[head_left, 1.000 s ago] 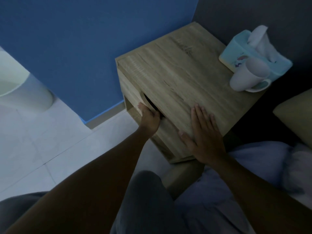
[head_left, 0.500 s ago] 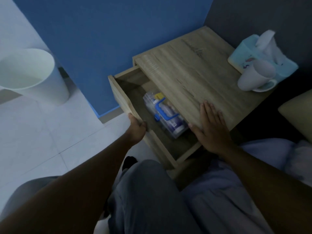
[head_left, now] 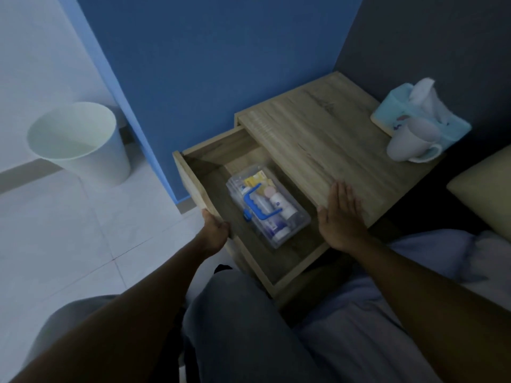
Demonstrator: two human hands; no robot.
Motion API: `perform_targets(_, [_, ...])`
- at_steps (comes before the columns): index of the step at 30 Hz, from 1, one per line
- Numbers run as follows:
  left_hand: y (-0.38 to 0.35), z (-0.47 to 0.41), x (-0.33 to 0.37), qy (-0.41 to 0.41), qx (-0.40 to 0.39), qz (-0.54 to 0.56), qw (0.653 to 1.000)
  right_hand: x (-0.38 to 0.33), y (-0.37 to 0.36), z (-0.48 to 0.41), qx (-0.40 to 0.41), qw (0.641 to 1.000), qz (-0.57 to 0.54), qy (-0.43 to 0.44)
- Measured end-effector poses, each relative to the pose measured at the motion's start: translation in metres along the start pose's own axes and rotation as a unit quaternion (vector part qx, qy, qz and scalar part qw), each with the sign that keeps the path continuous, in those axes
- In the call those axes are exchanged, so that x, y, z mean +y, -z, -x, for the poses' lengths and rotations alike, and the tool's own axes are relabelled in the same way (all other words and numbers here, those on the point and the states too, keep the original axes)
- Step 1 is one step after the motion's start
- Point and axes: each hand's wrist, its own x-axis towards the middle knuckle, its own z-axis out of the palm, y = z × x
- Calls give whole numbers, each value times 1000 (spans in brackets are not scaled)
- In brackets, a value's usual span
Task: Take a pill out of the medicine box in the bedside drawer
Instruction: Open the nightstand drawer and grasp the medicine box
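- The clear plastic medicine box with a blue carry handle [head_left: 266, 207] lies flat on the floor of the open light-wood bedside drawer [head_left: 201, 175], near its middle, lid shut as far as I can judge
- The left hand [head_left: 215, 230] is clamped on the top edge of the drawer front; the right hand [head_left: 338, 217] lies flat, fingers spread, on the front edge of the wooden nightstand worktop [head_left: 331, 145], holding nothing
- Risk: the drawer looks pulled far out, so a further tug could drop it off its runners and tip the box
- Risk: lifting by the handle with an unlatched lid could spill the small bottles and packets inside; the latch state is too dim to tell
- Nearby: a pale blue tissue box [head_left: 420, 120] and a white mug on its side [head_left: 412, 145] sit at the worktop's far right corner, well apart from the drawer
- A white plastic waste bin [head_left: 80, 142] stands on the tiled floor to the left
- Nothing blocks the box from above; only the worktop's overhang sits just beside its right side
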Motion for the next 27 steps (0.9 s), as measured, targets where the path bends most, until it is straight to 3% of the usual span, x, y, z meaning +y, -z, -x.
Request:
perform_targets(2, [3,2,-2,8,7,-14,1000,-15,2,13,40,998,-41,13])
perform_targets(4, [6,1,-1,23,11,-30,999,-31,5,31,70,991,-81,78])
perform_targets(8, [4,2,6,37,46,-16,998,-62,5,63,41,987,-74,135])
perform_targets(11, [2,8,12,-35,117,-66,990,-85,5,65,-4,986,-163,28])
perform_targets(14, [8,8,21,-173,160,-219,947,-98,4,58,-36,969,-228,-90])
perform_targets(16, [13,1,34,-210,153,-273,926,-102,0,51,-44,958,-251,-127])
perform_targets(20, [14,-26,58,-219,85,-290,928,-106,-13,36,-35,940,-283,-186])
perform_targets(25, [10,-69,70,-152,30,-230,961,-107,-34,20,-24,900,-339,-274])
perform_targets(27, [11,-79,68,-140,12,-270,953,-106,-41,16,-16,889,-358,-287])
